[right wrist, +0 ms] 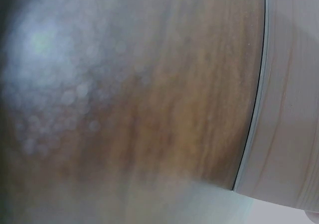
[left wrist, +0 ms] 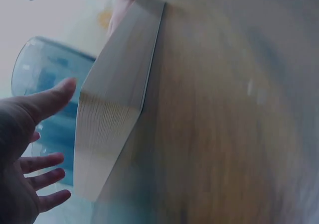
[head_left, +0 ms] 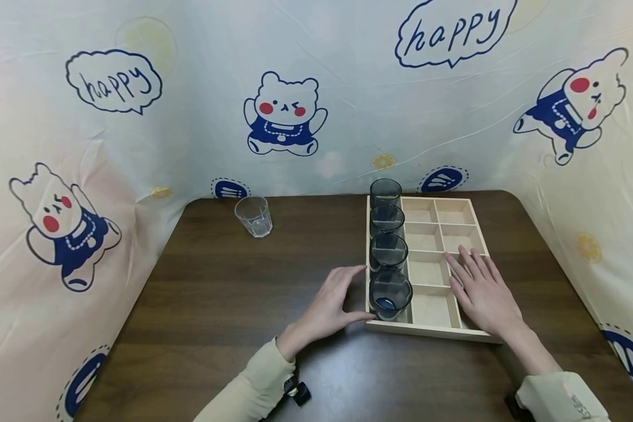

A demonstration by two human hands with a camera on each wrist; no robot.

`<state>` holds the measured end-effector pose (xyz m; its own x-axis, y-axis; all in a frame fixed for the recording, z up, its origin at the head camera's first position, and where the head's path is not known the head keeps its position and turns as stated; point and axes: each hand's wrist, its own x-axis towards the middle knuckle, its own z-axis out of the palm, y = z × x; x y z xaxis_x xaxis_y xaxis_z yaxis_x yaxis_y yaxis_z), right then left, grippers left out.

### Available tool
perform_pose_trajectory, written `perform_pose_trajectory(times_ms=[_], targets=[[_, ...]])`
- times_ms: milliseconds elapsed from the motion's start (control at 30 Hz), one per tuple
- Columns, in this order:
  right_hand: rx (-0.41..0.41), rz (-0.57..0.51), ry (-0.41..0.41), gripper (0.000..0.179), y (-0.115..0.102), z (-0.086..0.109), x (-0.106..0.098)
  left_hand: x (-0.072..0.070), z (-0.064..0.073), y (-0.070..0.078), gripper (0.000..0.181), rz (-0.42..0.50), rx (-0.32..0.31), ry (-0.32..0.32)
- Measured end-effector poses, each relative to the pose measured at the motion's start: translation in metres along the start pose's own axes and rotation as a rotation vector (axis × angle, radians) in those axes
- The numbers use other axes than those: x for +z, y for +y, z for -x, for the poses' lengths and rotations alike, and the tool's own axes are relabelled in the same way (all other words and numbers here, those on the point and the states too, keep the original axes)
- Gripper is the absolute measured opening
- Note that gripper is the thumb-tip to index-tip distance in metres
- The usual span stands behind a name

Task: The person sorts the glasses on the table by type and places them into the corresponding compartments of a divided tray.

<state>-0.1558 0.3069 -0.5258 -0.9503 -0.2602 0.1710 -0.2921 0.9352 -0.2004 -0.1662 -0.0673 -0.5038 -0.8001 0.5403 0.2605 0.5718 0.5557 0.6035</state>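
A pale wooden box [head_left: 435,309] with square compartments lies on the right of the table in the head view. Several dark tinted glasses [head_left: 389,251] stand in a row along its left column. My left hand [head_left: 324,310] is at the box's front left corner, thumb and fingers spread around the nearest tinted glass [head_left: 391,288]. In the left wrist view the hand [left wrist: 30,134] has its fingers apart beside a tinted glass [left wrist: 55,67]. Over the box's right column my right hand [head_left: 484,296] lies with fingers straight and palm down. Only the box's side [right wrist: 289,94] shows in the right wrist view.
A clear glass [head_left: 255,217] stands alone at the back left of the brown table [head_left: 216,305]. Behind the table hangs a printed cloth [head_left: 200,105] with bears and lettering, which also comes down along both sides.
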Motion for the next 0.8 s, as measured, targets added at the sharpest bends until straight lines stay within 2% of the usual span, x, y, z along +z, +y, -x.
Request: perform_pose_trajectory(times_ms=[167, 333, 567, 700, 800], targets=[[0.005, -0.003, -0.009, 0.061, 0.000, 0.001, 0.000, -0.011, 0.001, -0.016, 0.095, -0.098, -0.006, 0.059], [0.005, -0.002, -0.004, 0.060, 0.000, 0.002, 0.001, -0.023, 0.000, -0.034, 0.086, -0.128, -0.038, 0.153], [0.002, 0.000, 0.004, 0.060, 0.000, 0.002, 0.001, -0.047, -0.004, -0.063, 0.075, -0.149, -0.107, 0.308], [0.006, 0.000, 0.003, 0.060, 0.000, 0.001, 0.002, -0.063, -0.005, -0.077, 0.073, -0.205, -0.145, 0.386], [0.010, -0.002, -0.001, 0.060, 0.000, 0.001, 0.001, -0.073, -0.003, -0.086, 0.074, -0.263, -0.184, 0.414]])
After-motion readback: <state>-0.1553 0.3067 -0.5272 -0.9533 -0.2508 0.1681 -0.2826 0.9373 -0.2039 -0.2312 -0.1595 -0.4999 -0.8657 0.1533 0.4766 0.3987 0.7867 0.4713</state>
